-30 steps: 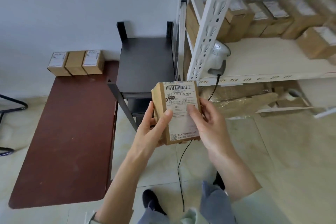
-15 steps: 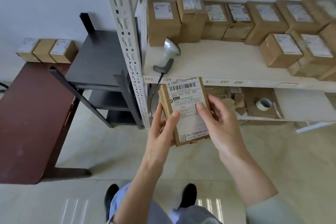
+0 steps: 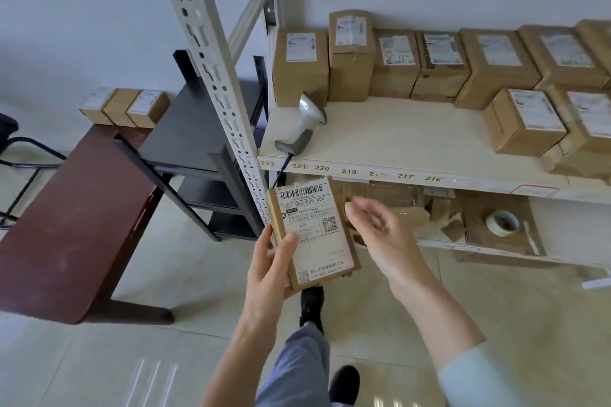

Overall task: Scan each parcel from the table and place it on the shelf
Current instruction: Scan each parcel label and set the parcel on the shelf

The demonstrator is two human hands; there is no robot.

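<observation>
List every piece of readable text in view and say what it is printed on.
"052 052 E05-050": label of the held parcel.
"E05": same label, lower down.
"222", "221", "220", "219", "217", "216": front edge of the shelf; one number between is blurred.
Fine print on that label and labels on the shelved parcels: too small or blurred.

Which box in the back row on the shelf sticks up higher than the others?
The second box from the left on the shelf. It stands on end, its labelled top above its neighbours, just behind the scanner.
</observation>
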